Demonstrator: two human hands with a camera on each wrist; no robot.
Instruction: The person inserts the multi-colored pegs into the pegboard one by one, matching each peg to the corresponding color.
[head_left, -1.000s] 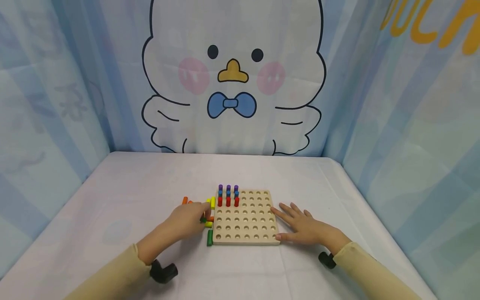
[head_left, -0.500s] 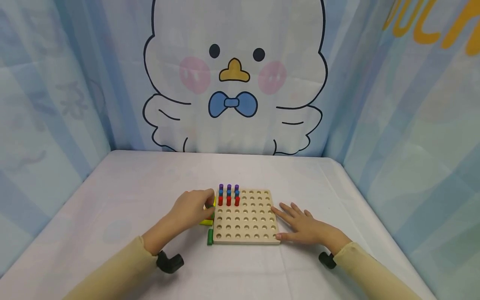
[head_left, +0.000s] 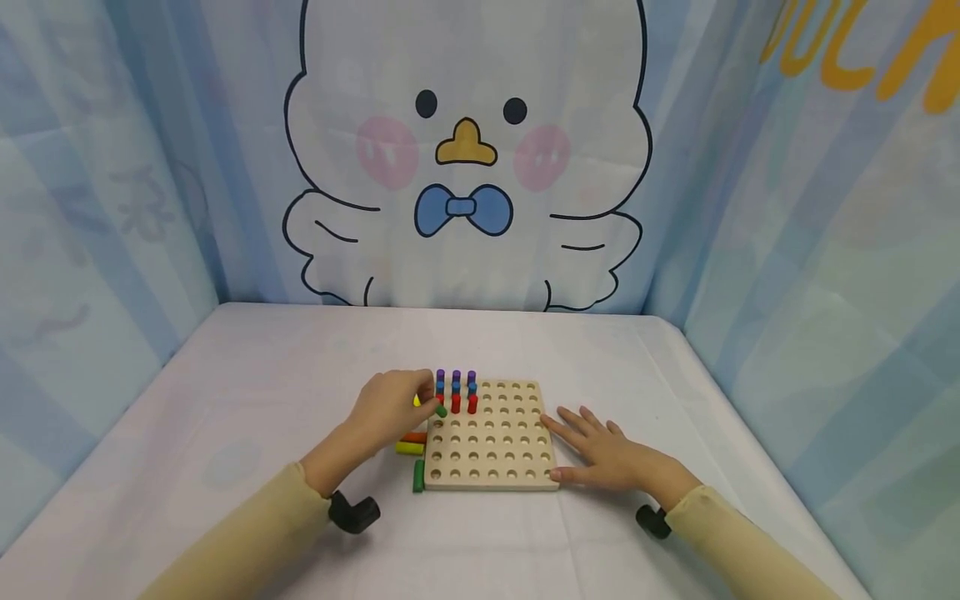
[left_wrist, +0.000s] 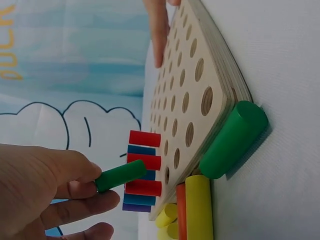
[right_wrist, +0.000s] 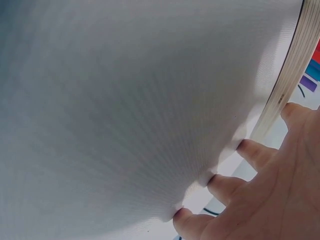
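Green peg (left_wrist: 122,175) in fingers (left_wrist: 82,169), board edge (head_left: 431,432) near

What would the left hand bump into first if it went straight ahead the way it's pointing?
Probably the leftmost red peg in the wooden pegboard: the left hand, pinching a green peg, points toward it. The exact gap is hard to tell.

Held green peg (head_left: 442,412) partly behind fingers (head_left: 427,408)
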